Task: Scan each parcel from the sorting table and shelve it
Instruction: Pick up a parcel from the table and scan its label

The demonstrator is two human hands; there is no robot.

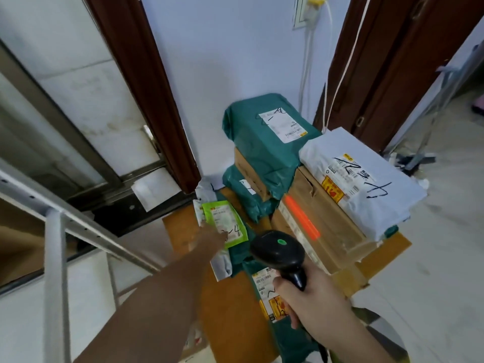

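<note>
A: What takes up the most room?

B: The brown worktop [180, 226], running from the centre down toward 6 o'clock, with parcels heaped on it. At 9 o'clock a white metal shelf frame [56, 271] stands beside it.

A: And the biggest parcels?

B: At about 3 o'clock a white bag parcel [366, 184] with black handwriting lies on top of a large cardboard box [314, 231] that has an orange strip along its top. At 12 o'clock of the pile a teal bag parcel [264, 137] with a white label sits highest, against the wall, on a smaller carton [248, 174].

A: Anything lower down?

B: A second teal parcel [267, 292] lies flat near 6 o'clock, its label partly under the right hand.

A: The hands?

B: The right hand [309, 299], at 5 o'clock, has its fingers wrapped round the handle of a black barcode scanner [277, 252]; a green dot shows on the scanner head, which points toward the pile. The left hand [212, 237] reaches out from 7 o'clock to a small green packet [225, 224] just left of centre. Its fingertips touch the packet's lower edge, but it is blurred, so I cannot tell whether that grip is spread or pinching.

A: Where does the green packet lie?

B: On top of a white-grey bag [222, 260] at the worktop's left side.
</note>
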